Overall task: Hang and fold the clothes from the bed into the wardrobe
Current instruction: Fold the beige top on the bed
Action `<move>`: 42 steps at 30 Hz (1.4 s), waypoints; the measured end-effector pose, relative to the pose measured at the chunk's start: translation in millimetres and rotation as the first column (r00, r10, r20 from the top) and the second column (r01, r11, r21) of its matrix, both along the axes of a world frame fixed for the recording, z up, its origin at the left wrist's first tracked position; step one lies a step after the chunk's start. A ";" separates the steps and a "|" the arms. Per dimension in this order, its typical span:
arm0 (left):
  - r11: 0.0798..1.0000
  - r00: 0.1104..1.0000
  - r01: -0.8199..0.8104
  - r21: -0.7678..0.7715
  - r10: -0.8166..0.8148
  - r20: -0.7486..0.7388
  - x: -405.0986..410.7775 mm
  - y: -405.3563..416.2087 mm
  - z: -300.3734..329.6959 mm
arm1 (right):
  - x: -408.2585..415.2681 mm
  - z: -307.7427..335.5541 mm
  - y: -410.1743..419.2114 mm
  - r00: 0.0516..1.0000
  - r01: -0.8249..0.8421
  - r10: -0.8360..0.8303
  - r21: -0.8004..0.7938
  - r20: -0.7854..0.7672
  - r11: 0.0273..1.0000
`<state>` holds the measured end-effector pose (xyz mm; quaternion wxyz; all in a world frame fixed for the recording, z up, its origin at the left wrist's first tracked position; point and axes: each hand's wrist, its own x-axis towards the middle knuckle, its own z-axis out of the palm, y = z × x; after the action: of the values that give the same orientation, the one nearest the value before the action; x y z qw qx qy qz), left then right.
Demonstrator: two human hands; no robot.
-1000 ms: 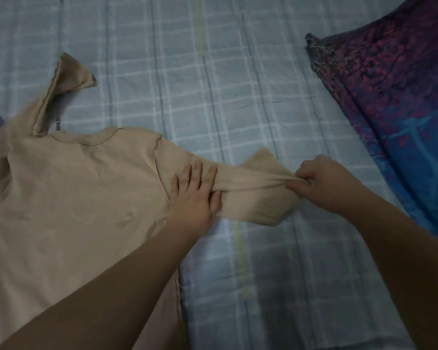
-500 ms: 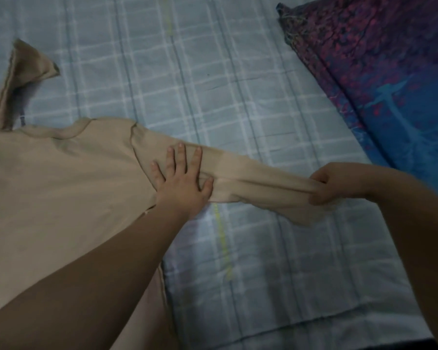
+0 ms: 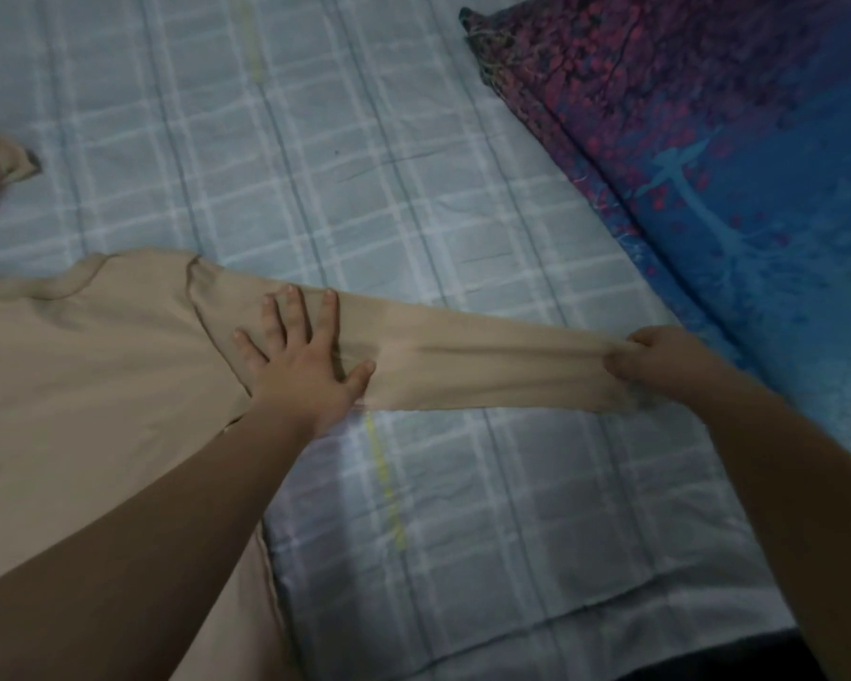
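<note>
So here's how it sits from my end: the shirt [image 3: 94, 385] is spread flat on the bed sheet [image 3: 364, 164], taking up the left side and running off the left edge. Its sleeve [image 3: 463, 366] stretches out to the right across the sheet. My left hand [image 3: 300, 366] lies flat on the sleeve by the shoulder seam, my right hand [image 3: 659, 361] grips the cuff end. The pillow [image 3: 708, 164] lies on the bed at far right, just behind the right hand.
</note>
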<state>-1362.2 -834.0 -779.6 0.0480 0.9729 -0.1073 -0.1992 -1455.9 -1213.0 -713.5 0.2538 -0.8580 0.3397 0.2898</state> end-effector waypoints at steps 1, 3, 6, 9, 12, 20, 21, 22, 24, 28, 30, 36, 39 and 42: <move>1.000 1.000 -0.002 0.006 0.002 0.001 -0.1 -0.7 0.9 | -4.2 -4.7 5.7 0.995 0.087 -0.088 0.013 0.057 0.996; 1.000 1.000 -0.005 0.021 0.005 -0.005 -0.3 -2.1 2.7 | -10.6 -5.6 17.4 0.931 0.292 -0.311 0.119 0.192 0.949; 1.000 1.000 -0.004 0.016 0.004 -0.013 1.0 -1.3 3.2 | -18.2 -3.9 30.4 0.734 0.503 -0.637 0.440 0.237 0.744; 1.000 0.999 -0.013 -0.027 0.011 -0.050 3.3 2.8 6.5 | -18.7 6.4 52.5 0.543 0.605 -0.831 0.629 0.121 0.487; 0.990 0.996 -0.021 -0.139 0.008 -0.091 4.1 11.0 14.6 | -24.1 23.2 73.5 0.650 0.524 -0.677 0.442 0.345 0.728; 0.910 0.984 0.068 -0.408 0.006 0.179 7.6 127.9 53.3 | 57.1 115.1 258.5 0.472 0.207 -0.831 0.879 0.295 0.430; 0.904 0.984 0.056 -0.424 0.022 0.178 8.1 154.4 60.3 | 67.1 121.5 297.1 0.527 0.159 -0.782 0.865 0.333 0.476; 0.900 0.982 0.051 -0.434 0.035 0.187 8.6 182.5 67.8 | 76.5 126.9 339.0 0.602 0.115 -0.703 0.830 0.378 0.545; 0.889 0.972 0.052 -0.455 0.059 0.226 8.3 242.9 80.5 | 89.5 129.7 417.7 0.666 0.038 -0.578 0.751 0.473 0.659; 0.865 0.975 -0.083 -0.495 0.173 0.140 9.0 360.0 92.4 | 110.5 120.3 567.6 0.764 -0.129 -0.314 0.610 0.564 0.781; 0.852 0.971 -0.136 -0.505 0.215 0.102 9.7 411.4 89.7 | 116.2 105.4 629.4 0.786 -0.147 -0.243 0.554 0.568 0.819; 0.850 0.972 -0.170 -0.498 0.228 0.056 18.4 507.0 74.5 | 139.7 32.6 732.4 0.851 -0.164 -0.020 0.300 0.525 0.940; 0.824 0.966 -0.195 -0.532 0.255 0.040 23.5 528.3 64.4 | 134.8 7.0 753.7 0.908 -0.321 0.229 0.229 0.351 0.919; 0.790 0.955 -0.247 -0.561 0.296 -0.003 34.1 546.7 54.2 | 128.5 -4.3 762.6 0.920 -0.341 0.273 0.232 0.283 0.911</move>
<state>-1328.2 -287.3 -725.4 0.3518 0.9295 -0.0214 -0.1090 -1327.4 -450.4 -717.8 0.3618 -0.8860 0.1220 0.2631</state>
